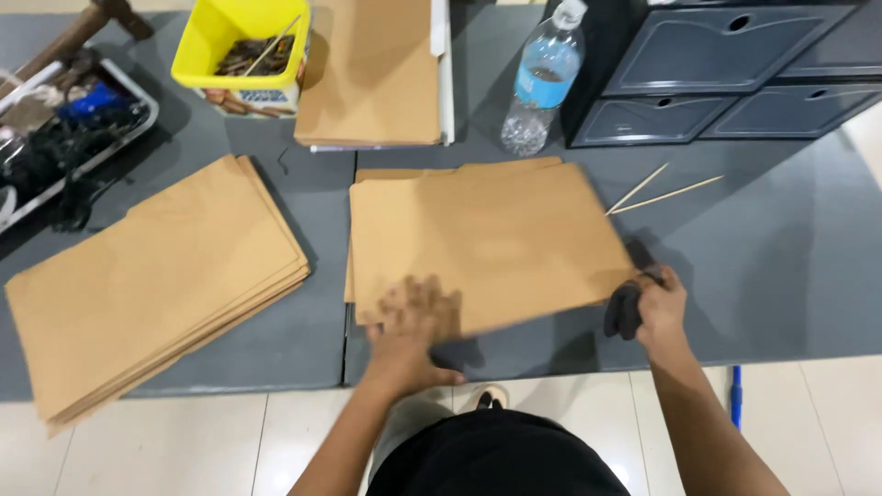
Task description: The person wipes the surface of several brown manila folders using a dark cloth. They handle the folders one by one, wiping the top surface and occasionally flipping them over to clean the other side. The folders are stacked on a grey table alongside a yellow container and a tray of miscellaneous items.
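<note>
Left hand (411, 326) lay flat, open, on the brown cardboard sheet (487, 239); right hand (657, 308) gripped a black tool (625, 310); a finished-looking stack of brown sheets (156, 276) sat nearby.

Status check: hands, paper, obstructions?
Left hand flat on brown sheets. Right hand grips a dark object at their corner. Two sticks lie beside.

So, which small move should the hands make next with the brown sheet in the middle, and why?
Probably square it up: the top brown sheet lies skewed on the sheets below, with the left hand flat on its near edge and the right hand, gripping a dark object, at its corner.
</note>
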